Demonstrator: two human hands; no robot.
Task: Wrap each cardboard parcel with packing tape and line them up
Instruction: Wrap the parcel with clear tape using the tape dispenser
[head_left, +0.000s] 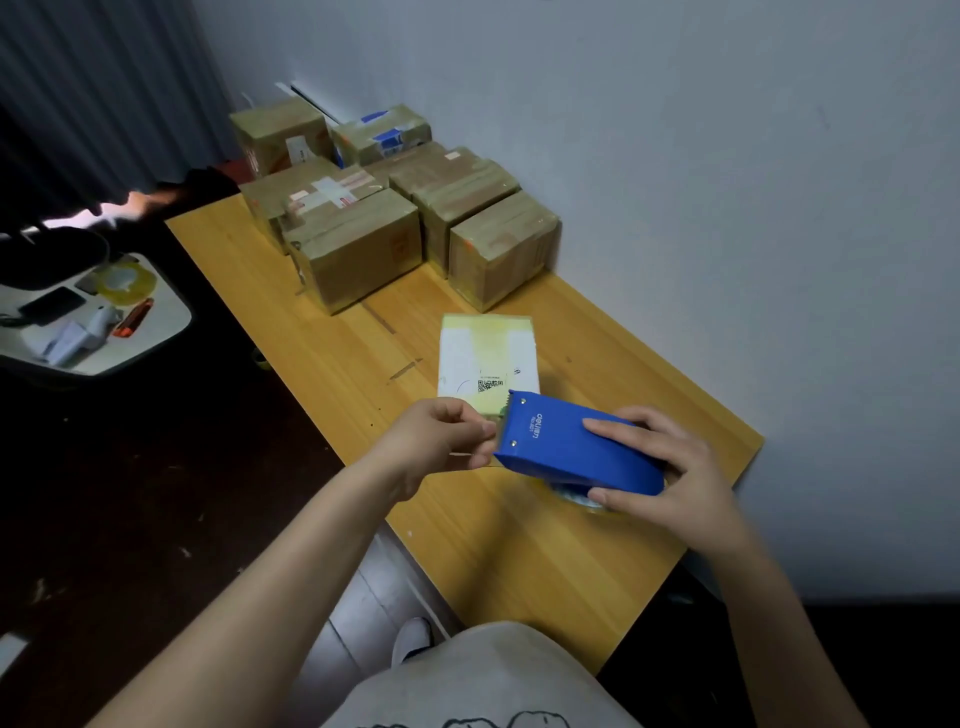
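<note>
A blue tape dispenser (574, 447) is held over the wooden table (545, 561), gripped by my right hand (660, 467) with the tape roll under it. At the dispenser's toothed front edge my left hand (441, 434) pinches the end of the tape. Just beyond lies a flat white parcel (485, 353) with yellowish tape across its top and a printed code. Several taped cardboard parcels (358, 249) stand grouped at the table's far end against the wall.
A white tray (156, 332) to the left holds a tape roll (127, 283), a phone, an orange cutter and a white device. The wall runs along the table's right side. The floor on the left is dark.
</note>
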